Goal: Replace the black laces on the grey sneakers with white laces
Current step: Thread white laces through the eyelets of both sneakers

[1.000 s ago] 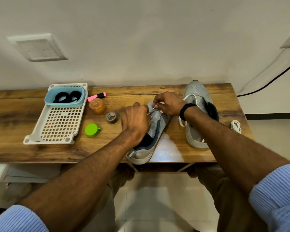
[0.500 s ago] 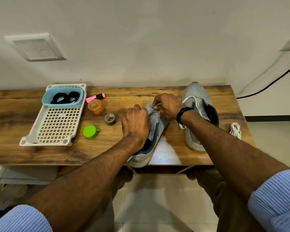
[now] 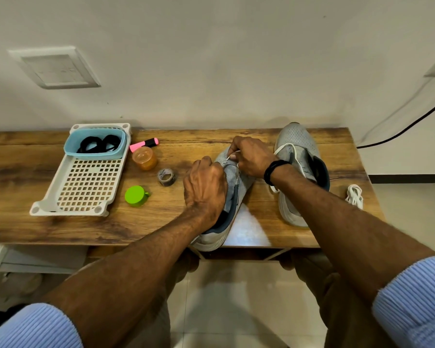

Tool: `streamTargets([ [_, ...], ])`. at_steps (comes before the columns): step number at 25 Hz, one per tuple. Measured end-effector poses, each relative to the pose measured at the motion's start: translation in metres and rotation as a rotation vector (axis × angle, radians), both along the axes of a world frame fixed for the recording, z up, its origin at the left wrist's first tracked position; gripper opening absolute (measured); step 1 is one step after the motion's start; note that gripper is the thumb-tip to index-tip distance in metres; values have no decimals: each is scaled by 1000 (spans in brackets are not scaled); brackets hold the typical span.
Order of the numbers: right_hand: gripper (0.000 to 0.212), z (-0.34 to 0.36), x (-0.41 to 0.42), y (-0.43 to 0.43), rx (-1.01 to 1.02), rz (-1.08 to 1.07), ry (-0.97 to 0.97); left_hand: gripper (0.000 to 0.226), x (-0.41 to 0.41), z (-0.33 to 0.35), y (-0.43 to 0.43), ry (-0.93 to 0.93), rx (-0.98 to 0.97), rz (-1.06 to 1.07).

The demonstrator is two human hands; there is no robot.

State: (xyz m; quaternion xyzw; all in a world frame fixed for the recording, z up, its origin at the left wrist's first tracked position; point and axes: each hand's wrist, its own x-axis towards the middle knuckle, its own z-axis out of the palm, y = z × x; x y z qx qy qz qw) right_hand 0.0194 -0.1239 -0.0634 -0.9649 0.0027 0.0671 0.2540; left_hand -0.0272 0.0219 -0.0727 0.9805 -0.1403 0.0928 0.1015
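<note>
A grey sneaker [image 3: 239, 194] lies at the middle of the wooden table [image 3: 161, 222], heel over the front edge. My left hand [image 3: 205, 187] grips its upper from the left side. Near the toe, my right hand [image 3: 251, 156] pinches the tip of a white lace [image 3: 230, 158] at the eyelets. The second grey sneaker [image 3: 298, 146] stands to the right with a white lace loosely threaded. A bundled white lace [image 3: 354, 195] lies by the table's right edge. Coiled black laces [image 3: 98, 144] sit in a blue tub [image 3: 94, 154].
A white perforated tray [image 3: 86, 187] holds the blue tub at the left. Between tray and sneaker lie a pink highlighter [image 3: 143, 144], an orange jar [image 3: 144, 159], a tape roll [image 3: 165, 177] and a green cap [image 3: 135, 195]. A black cable [image 3: 399, 133] hangs at the right wall.
Both hands stay on the middle sneaker; my right hand has shifted slightly while working the white lace tip at the eyelets. The view has tilted a little.
</note>
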Motion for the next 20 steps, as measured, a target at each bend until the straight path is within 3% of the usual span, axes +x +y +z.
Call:
streamTargets([
  [11,24,6,-6,-6,109,-44,34,14,2,-6,-1,-25,-50,9],
  [20,20,3,-2,-1,-43,92,-45,15,2,-4,-1,-29,-27,18],
])
